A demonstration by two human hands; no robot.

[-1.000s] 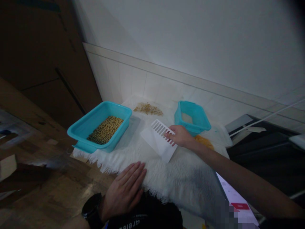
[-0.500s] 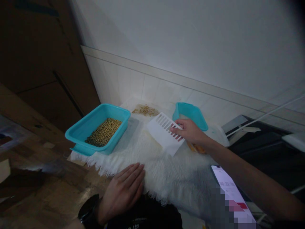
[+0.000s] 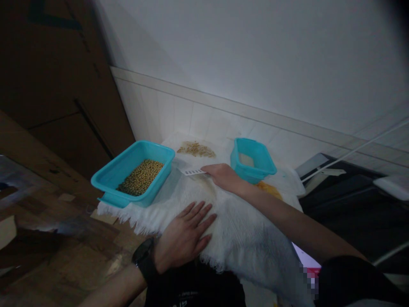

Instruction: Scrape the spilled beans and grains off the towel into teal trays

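My right hand (image 3: pixel 223 175) pinches the edge of a thin white slotted plate (image 3: pixel 193 172), seen nearly edge-on above the white cloth (image 3: pixel 236 221). At the cloth's near edge my left hand (image 3: pixel 190 234) lies palm down, open, with fingers spread and holding nothing. Left of the plate stands a turquoise tub (image 3: pixel 110 170) with many round tan beans (image 3: pixel 142 177) inside. Behind the plate, a loose patch of smaller pale bits (image 3: pixel 196 149) lies on the cloth. A smaller turquoise tub (image 3: pixel 254 174) stands beyond my right wrist, with something pale in its bottom.
Orange-yellow material (image 3: pixel 270 189) lies beside the small tub, partly behind my right forearm. A phone (image 3: pixel 303 254) shows under that arm. The white wall (image 3: pixel 223 64) rises behind, a large brown carton (image 3: pixel 47 85) stands left, and dark equipment (image 3: pixel 338 204) is at right.
My right hand has moved left and nearer with the slotted plate, which has turned from face-on to nearly edge-on. My left hand has shifted right and its fingers have spread.
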